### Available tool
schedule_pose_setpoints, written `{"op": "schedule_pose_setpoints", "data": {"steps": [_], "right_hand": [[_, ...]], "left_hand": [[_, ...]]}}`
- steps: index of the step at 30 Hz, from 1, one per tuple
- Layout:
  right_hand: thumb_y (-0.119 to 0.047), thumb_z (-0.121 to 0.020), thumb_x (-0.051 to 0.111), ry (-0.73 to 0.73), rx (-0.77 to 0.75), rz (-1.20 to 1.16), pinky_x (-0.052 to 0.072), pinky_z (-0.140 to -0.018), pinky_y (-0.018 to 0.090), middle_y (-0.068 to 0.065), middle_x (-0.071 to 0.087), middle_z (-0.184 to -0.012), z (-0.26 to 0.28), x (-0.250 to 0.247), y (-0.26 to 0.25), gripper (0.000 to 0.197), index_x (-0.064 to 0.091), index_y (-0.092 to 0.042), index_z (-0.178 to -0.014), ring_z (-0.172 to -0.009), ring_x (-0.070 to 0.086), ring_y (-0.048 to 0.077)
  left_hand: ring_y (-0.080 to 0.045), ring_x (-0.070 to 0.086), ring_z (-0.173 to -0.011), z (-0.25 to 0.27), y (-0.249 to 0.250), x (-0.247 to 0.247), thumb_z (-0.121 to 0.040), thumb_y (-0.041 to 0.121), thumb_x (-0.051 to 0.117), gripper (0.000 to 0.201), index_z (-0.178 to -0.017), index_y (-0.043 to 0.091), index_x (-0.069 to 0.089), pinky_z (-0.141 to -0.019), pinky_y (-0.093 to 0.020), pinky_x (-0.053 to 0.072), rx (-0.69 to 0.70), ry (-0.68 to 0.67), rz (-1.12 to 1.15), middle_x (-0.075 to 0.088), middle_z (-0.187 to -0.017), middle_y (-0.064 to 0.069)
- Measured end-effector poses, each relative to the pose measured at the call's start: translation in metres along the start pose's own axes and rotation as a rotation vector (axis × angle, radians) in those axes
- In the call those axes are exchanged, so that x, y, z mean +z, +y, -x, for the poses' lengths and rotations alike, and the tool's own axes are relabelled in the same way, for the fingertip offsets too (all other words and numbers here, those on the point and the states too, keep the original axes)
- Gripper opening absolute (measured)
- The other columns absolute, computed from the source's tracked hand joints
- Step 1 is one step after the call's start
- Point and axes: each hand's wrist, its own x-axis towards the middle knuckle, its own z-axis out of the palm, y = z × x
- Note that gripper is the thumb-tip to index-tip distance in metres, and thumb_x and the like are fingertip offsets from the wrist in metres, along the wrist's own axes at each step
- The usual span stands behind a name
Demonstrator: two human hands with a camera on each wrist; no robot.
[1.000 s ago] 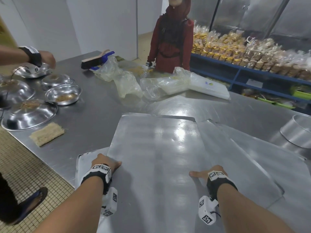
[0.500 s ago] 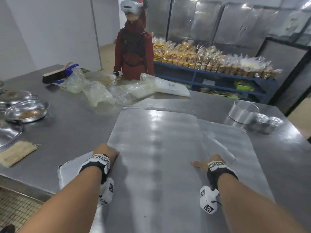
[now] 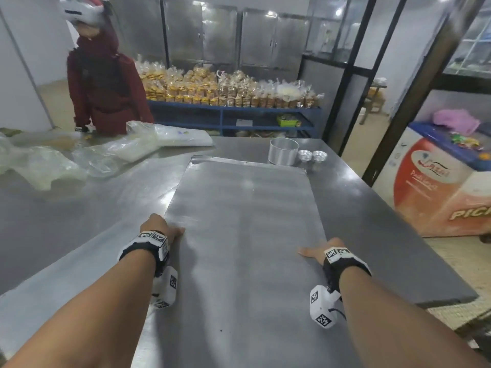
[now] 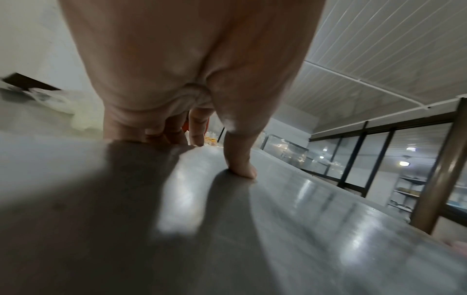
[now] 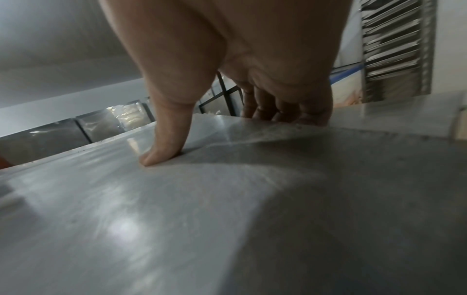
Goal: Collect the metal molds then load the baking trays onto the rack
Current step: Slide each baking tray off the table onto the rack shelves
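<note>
Now both hands grip the baking tray above the steel surface: left hand and right hand with thumbs on top, fingers curled under its side edges; metal molds stand beyond

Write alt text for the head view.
Both hands grip a large flat baking tray by its side edges, left hand and right hand, over a steel table. Beyond it stand a round metal mold and two small fluted molds; a person in red stands far left.
</note>
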Motion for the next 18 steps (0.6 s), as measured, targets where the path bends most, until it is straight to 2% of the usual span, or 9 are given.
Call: {"op": "schedule_pose_setpoints", "data": {"steps": [3, 5, 8, 11, 13, 15, 17, 18], "right_hand": [[-0.048, -0.055, 0.093, 0.045, 0.044, -0.017, 0.043, -0.105, 0.045, 0.018, 0.046, -0.144, 0.013, -0.027, 0.040, 0.114, 0.038, 0.002, -0.142, -0.128, 0.050, 0.037], [-0.047, -0.058, 0.092, 0.069, 0.073, -0.040, 0.042, -0.106, 0.046, 0.017, 0.045, -0.144, 0.023, -0.042, 0.067, 0.110, 0.038, 0.001, -0.141, -0.129, 0.048, 0.037], [-0.050, -0.060, 0.090, 0.108, 0.119, -0.072, 0.043, -0.105, 0.045, 0.017, 0.045, -0.144, 0.037, -0.061, 0.106, 0.108, 0.038, -0.001, -0.142, -0.129, 0.048, 0.038], [-0.052, -0.063, 0.087, 0.130, 0.172, -0.104, 0.042, -0.103, 0.041, 0.018, 0.043, -0.147, 0.058, -0.076, 0.139, 0.108, 0.037, 0.000, -0.144, -0.131, 0.047, 0.036], [-0.057, -0.052, 0.090, 0.151, 0.204, -0.133, 0.046, -0.102, 0.041, 0.018, 0.050, -0.142, 0.070, -0.084, 0.159, 0.115, 0.044, 0.000, -0.141, -0.125, 0.053, 0.036], [-0.056, -0.045, 0.093, 0.191, 0.249, -0.156, 0.051, -0.095, 0.040, 0.016, 0.061, -0.130, 0.085, -0.089, 0.177, 0.109, 0.054, 0.001, -0.130, -0.113, 0.062, 0.034], [-0.048, -0.053, 0.093, 0.232, 0.307, -0.181, 0.051, -0.093, 0.038, 0.015, 0.064, -0.125, 0.103, -0.092, 0.192, 0.094, 0.057, 0.001, -0.124, -0.110, 0.063, 0.034], [-0.046, -0.055, 0.093, 0.248, 0.330, -0.202, 0.050, -0.093, 0.038, 0.015, 0.063, -0.125, 0.114, -0.092, 0.197, 0.092, 0.057, 0.001, -0.125, -0.111, 0.062, 0.034]], "left_hand": [[-0.039, 0.061, -0.106, 0.025, 0.022, 0.020, -0.074, 0.043, 0.082, 0.067, -0.118, -0.001, 0.056, -0.074, -0.035, 0.044, 0.063, -0.032, -0.028, 0.064, -0.114, -0.020], [-0.038, 0.063, -0.104, 0.041, 0.035, 0.033, -0.072, 0.044, 0.083, 0.067, -0.116, 0.000, 0.059, -0.075, -0.036, 0.047, 0.110, -0.041, -0.030, 0.066, -0.112, -0.020], [-0.039, 0.061, -0.110, 0.066, 0.052, 0.051, -0.073, 0.042, 0.083, 0.070, -0.120, -0.001, 0.055, -0.083, -0.037, 0.048, 0.156, -0.071, -0.067, 0.064, -0.116, -0.020], [-0.040, 0.061, -0.108, 0.086, 0.067, 0.067, -0.072, 0.042, 0.083, 0.070, -0.119, -0.002, 0.054, -0.077, -0.036, 0.048, 0.202, -0.115, -0.081, 0.064, -0.115, -0.022], [-0.040, 0.063, -0.105, 0.095, 0.077, 0.077, -0.071, 0.044, 0.084, 0.072, -0.117, -0.003, 0.055, -0.076, -0.036, 0.050, 0.241, -0.166, -0.089, 0.065, -0.111, -0.023], [-0.039, 0.065, -0.102, 0.103, 0.086, 0.087, -0.071, 0.047, 0.083, 0.072, -0.116, -0.003, 0.057, -0.077, -0.037, 0.052, 0.292, -0.205, -0.113, 0.068, -0.106, -0.022], [-0.038, 0.065, -0.101, 0.111, 0.094, 0.094, -0.071, 0.049, 0.082, 0.071, -0.113, -0.003, 0.058, -0.075, -0.035, 0.051, 0.366, -0.232, -0.154, 0.068, -0.104, -0.020], [-0.037, 0.064, -0.102, 0.116, 0.099, 0.097, -0.072, 0.048, 0.082, 0.068, -0.110, -0.003, 0.059, -0.074, -0.034, 0.049, 0.403, -0.240, -0.170, 0.068, -0.104, -0.018]]}}
